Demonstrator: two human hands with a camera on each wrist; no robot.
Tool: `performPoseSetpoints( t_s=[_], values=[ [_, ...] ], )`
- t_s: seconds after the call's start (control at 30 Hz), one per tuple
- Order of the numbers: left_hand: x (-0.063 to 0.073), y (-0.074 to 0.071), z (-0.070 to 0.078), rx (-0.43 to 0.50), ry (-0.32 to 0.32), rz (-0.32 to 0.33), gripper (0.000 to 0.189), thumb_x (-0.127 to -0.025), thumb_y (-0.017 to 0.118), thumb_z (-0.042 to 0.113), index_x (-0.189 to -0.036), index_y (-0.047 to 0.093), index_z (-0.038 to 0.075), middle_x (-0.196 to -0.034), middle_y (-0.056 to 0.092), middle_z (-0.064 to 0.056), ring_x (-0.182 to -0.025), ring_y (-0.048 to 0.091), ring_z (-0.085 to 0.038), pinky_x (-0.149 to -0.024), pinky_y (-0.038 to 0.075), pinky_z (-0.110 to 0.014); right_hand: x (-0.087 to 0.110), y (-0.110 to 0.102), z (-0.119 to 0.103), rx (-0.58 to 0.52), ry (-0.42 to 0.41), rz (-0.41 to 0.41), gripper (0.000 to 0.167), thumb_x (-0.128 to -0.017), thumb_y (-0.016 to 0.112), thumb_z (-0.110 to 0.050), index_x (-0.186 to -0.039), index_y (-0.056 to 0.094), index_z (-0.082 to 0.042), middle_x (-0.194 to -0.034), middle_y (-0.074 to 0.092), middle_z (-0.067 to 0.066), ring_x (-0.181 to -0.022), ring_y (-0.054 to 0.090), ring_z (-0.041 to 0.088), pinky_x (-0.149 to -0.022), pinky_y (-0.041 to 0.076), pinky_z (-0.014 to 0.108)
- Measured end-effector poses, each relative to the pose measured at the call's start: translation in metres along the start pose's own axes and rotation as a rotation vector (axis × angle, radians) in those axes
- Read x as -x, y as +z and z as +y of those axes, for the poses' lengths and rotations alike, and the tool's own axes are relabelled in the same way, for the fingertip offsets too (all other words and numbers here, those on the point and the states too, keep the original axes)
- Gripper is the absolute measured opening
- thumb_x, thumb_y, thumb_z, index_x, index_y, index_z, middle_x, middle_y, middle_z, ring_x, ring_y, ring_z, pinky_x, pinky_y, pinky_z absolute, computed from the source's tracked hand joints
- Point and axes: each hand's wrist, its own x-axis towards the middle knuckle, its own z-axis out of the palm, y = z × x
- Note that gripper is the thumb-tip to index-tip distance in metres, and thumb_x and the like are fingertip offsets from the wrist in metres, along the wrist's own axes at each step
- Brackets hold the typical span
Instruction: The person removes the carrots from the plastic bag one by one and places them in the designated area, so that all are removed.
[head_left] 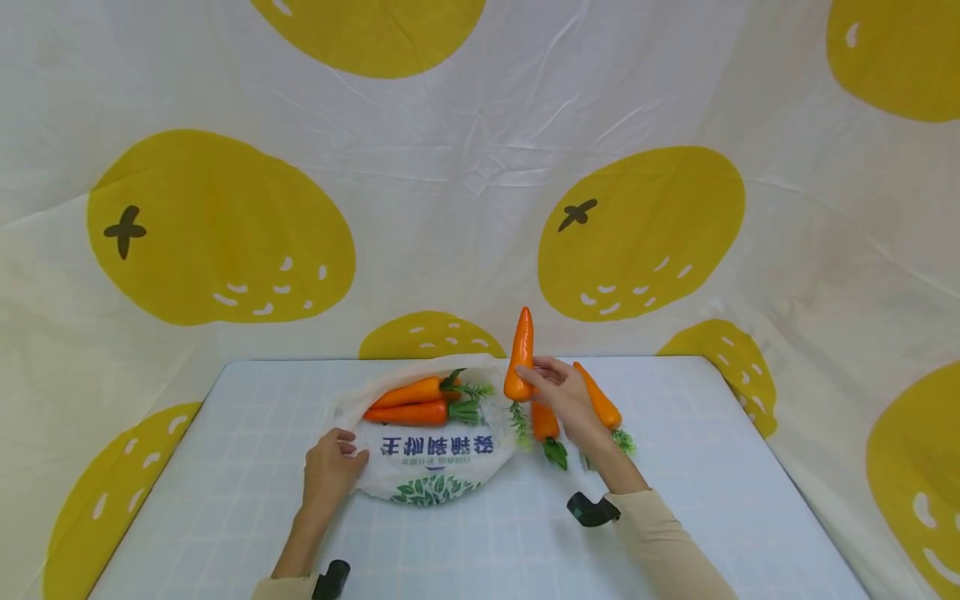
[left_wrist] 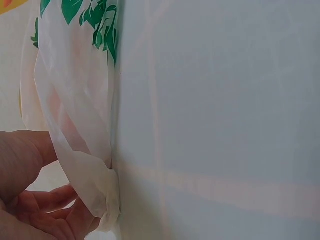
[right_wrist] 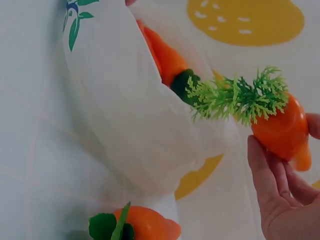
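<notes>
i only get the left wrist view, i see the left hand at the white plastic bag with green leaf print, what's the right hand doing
Observer: The right hand holds up a tapered orange carrot with a feathery green top, its tip pointing upward.
Operator: ok and is anything in the bag yet
Observer: Yes, in the head view at least two long orange carrots with green tops lie in the white plastic bag printed with green leaves.
Operator: any left outside it
Observer: Two loose orange carrots lie to the bag's right on the light blue checked table, partly hidden by the right arm and hand.
</notes>
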Motion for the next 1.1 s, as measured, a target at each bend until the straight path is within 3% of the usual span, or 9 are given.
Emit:
performPoseSetpoints(
  t_s=[0.47,0.83,1.1],
  values=[
    [0.001,0.000,-0.001,0.004,0.004,0.008,0.032,-0.092,0.072,0.007,-0.117,0.059,-0.008,-0.106,0.066,-0.028,-0.092,0.064,-0.038,-0.083,0.058,-0.049,-0.007,-0.041,0.005,0.037,0.073,0.079,0.064,-0.093,0.074,-0.046,-0.139,0.059,-0.004,-0.134,0.062,0.018,-0.111,0.065,0.025,-0.093,0.056,0.031],
    [0.001,-0.001,-0.002,0.012,0.027,0.008,0.032,-0.092,0.072,0.008,-0.116,0.059,-0.008,-0.105,0.066,-0.027,-0.088,0.064,-0.035,-0.080,0.058,-0.047,-0.007,-0.076,0.010,0.037,0.088,0.114,0.070,-0.096,0.067,-0.050,-0.146,0.052,-0.004,-0.143,0.055,0.017,-0.108,0.063,0.014,-0.100,0.052,0.032],
    [0.001,-0.001,-0.003,0.009,0.071,0.033,0.030,-0.089,0.073,0.006,-0.112,0.061,-0.009,-0.099,0.068,-0.026,-0.085,0.066,-0.035,-0.079,0.056,-0.050,-0.006,-0.102,0.012,0.020,0.066,0.156,0.070,-0.097,0.066,-0.050,-0.144,0.052,0.000,-0.122,0.063,0.001,-0.101,0.062,0.010,-0.087,0.055,0.019]
  ],
)
